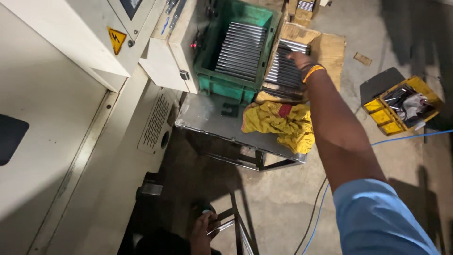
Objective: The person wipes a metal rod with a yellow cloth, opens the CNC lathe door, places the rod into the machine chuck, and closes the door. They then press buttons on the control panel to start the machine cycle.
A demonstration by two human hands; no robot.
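The right hand (298, 59) is stretched far out over the metal rods (284, 70) in the wooden box (325, 49) at the far right corner of the bench (207, 118). Its fingers rest on the top rods, but I cannot tell if they are closed around one. The left hand (204, 231) is low down by the floor and grips a thin shiny bar (224, 225).

The arm is reaching a long way, so the person could tip forward. The rods are round and smooth, so one could roll, slip out and drop on the floor. The box hangs a bit over the bench edge, and a push could slide it off.

A green crate (236, 80) with more rods sits just beside the box. A yellow cloth (283, 123) lies crumpled at the near edge and could snag the arm. A big white machine (56, 94) stands on the left. A yellow tray (401, 106) and a blue cable (406, 137) lie on the floor, and feet could trip on the cable
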